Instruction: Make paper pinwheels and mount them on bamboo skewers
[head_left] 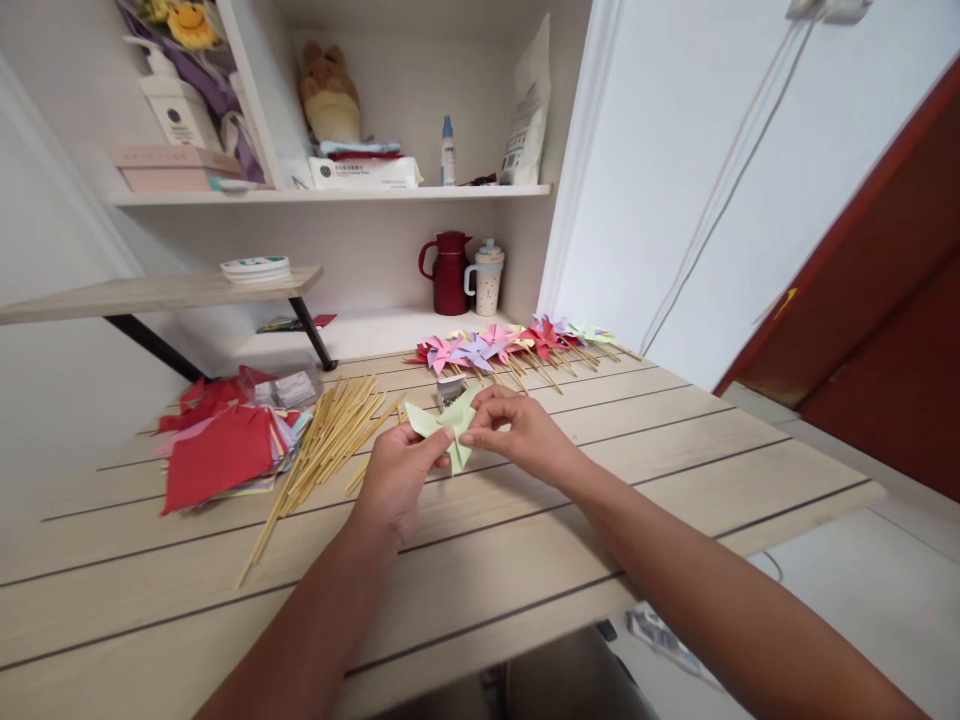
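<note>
A pale green paper pinwheel (431,422) is held up over the table between my two hands. My left hand (401,465) pinches it from the left, thumb on top near its middle. My right hand (517,430) has its fingers closed at the pinwheel's right side; whether a small pin is between them I cannot make out. Just behind the pinwheel stands a small shiny tin (450,390). To the left of my hands lies a loose bundle of thin wooden sticks (330,440). Beyond the hands, finished pinwheels on sticks (480,348) lie in a row.
Stacked coloured paper sheets (217,460) lie at the left, beside a clear plastic packet (289,388). At the back stand a red jug (451,275) and a speckled cup (489,280). A raised wooden shelf (165,292) on black legs overhangs the left back. The table's right edge (862,490) borders the floor.
</note>
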